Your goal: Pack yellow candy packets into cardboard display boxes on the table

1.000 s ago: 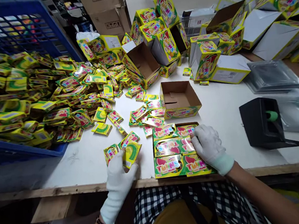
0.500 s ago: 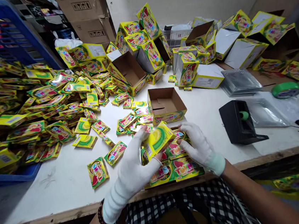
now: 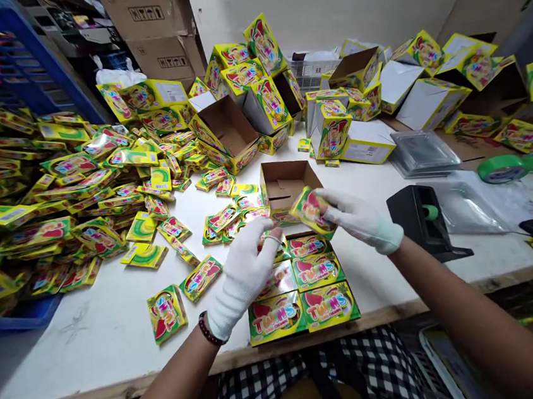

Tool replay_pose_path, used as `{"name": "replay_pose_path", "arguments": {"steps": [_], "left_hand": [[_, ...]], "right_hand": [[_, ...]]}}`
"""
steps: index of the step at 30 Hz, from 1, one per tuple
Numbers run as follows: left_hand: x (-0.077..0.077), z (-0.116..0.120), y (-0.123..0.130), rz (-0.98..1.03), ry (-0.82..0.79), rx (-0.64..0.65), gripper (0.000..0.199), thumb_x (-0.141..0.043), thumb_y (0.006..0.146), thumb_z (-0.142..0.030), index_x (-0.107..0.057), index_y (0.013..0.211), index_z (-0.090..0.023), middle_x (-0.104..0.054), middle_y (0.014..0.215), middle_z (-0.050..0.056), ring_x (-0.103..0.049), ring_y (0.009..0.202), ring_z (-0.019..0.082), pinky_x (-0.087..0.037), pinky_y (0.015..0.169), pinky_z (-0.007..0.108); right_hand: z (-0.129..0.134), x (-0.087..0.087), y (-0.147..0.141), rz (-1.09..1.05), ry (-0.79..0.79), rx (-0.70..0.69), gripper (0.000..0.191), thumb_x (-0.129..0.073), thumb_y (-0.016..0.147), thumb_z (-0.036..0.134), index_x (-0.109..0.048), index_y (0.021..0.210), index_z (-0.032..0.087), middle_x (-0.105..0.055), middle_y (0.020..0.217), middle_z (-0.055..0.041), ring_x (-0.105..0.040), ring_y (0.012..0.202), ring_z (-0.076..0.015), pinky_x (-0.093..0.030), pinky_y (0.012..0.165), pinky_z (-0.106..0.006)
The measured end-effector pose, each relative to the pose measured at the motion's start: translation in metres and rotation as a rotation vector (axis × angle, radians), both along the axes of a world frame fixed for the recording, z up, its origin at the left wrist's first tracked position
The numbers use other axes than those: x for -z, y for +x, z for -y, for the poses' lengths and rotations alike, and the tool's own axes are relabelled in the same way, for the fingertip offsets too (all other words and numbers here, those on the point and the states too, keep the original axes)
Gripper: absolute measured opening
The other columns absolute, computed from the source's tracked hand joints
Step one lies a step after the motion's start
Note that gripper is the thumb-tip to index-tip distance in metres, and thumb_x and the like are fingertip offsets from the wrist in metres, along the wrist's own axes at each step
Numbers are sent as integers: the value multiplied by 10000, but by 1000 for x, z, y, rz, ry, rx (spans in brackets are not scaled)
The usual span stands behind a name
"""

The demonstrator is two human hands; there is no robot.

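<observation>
My right hand (image 3: 358,215), in a white glove, grips a small candy packet (image 3: 313,212) in front of an open carton (image 3: 289,181). Its fingers wrap the packet's right side. My left hand (image 3: 251,258), gloved with some bare fingertips, is closed at the upper left of a filled box near the table edge; what its fingers hold, if anything, is hidden. Flat packets (image 3: 328,304) labelled TWINS lie in rows in that box, label up. Loose packets (image 3: 203,277) lie left of my left hand.
A large heap of packets (image 3: 88,180) spills from a blue crate (image 3: 35,316) at left. Display boxes (image 3: 335,129) stand along the back. At right are a black tape dispenser (image 3: 416,222), green tape (image 3: 501,168) and clear plastic sheets (image 3: 426,151).
The packet that was in my left hand is no longer there. My right hand has lifted up and right and now holds a packet. My left hand has shifted up and right.
</observation>
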State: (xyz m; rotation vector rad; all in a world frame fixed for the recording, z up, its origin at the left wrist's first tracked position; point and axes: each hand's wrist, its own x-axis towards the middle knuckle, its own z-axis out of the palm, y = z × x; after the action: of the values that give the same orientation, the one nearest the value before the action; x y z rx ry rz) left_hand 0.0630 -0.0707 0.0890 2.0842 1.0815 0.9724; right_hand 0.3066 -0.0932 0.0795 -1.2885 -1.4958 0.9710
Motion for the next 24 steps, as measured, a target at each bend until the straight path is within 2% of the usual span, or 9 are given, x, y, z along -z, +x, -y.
{"name": "replay_pose_path", "arguments": {"steps": [2, 4, 7, 10, 13, 16, 18, 24], "left_hand": [[13, -7, -8, -127, 73, 13, 321, -429, 981, -356, -634, 1152, -178, -684, 1167, 85, -606, 1112, 224, -446, 1005, 383], [25, -13, -10, -236, 139, 66, 348, -401, 994, -356, -619, 1199, -180, -678, 1201, 89, -597, 1137, 225, -432, 1021, 391], [37, -17, -7, -382, 210, 183, 361, -377, 1002, -349, -601, 1244, -202, -672, 1231, 76, -591, 1142, 223, -413, 1014, 397], [36, -16, -4, -489, 213, 248, 336, -382, 999, -338, -598, 1228, -221, -681, 1197, 58, -601, 1097, 228, -403, 973, 401], [30, -13, -2, -546, 235, 289, 307, -406, 989, -338, -600, 1184, -201, -679, 1151, 73, -602, 1049, 230, -396, 948, 402], [27, -11, -2, -615, 299, 304, 327, -403, 988, -343, -589, 1201, -179, -646, 1188, 110, -568, 1112, 255, -377, 972, 427], [28, -11, -2, -653, 330, 312, 358, -399, 986, -341, -560, 1258, -173, -618, 1234, 125, -543, 1153, 271, -361, 991, 443], [30, -7, 0, -735, 325, 355, 385, -380, 982, -368, -544, 1284, -195, -606, 1201, 114, -557, 1053, 273, -399, 914, 431]], "right_hand": [[-8, 6, 8, 259, -57, -80, 355, -627, 869, 447, -711, 1124, 214, -708, 1149, -74, -654, 1051, -260, -523, 933, -391], [-12, 17, 4, 427, -47, -120, 268, -624, 850, 356, -757, 997, 176, -717, 1035, -94, -668, 960, -249, -532, 891, -379], [-11, 36, -16, 481, 84, -64, 224, -578, 852, 248, -757, 944, 149, -698, 1020, -105, -656, 956, -216, -515, 891, -341], [-5, 48, -31, 470, 139, -19, 243, -490, 913, 216, -726, 930, 162, -707, 942, -72, -644, 887, -180, -502, 835, -308], [3, 48, -36, 594, 161, -13, 238, -465, 943, 215, -694, 995, 178, -701, 962, -64, -611, 908, -191, -469, 843, -320], [6, 44, -38, 879, 124, -25, 260, -445, 961, 239, -649, 1104, 164, -669, 1009, -101, -564, 943, -231, -419, 853, -357], [8, 40, -42, 1020, 83, -27, 269, -432, 971, 272, -633, 1106, 154, -651, 1000, -118, -541, 932, -247, -386, 838, -366], [13, 36, -51, 1072, 43, 13, 305, -393, 997, 324, -623, 1104, 155, -636, 1000, -126, -514, 911, -264, -353, 827, -380]]}}
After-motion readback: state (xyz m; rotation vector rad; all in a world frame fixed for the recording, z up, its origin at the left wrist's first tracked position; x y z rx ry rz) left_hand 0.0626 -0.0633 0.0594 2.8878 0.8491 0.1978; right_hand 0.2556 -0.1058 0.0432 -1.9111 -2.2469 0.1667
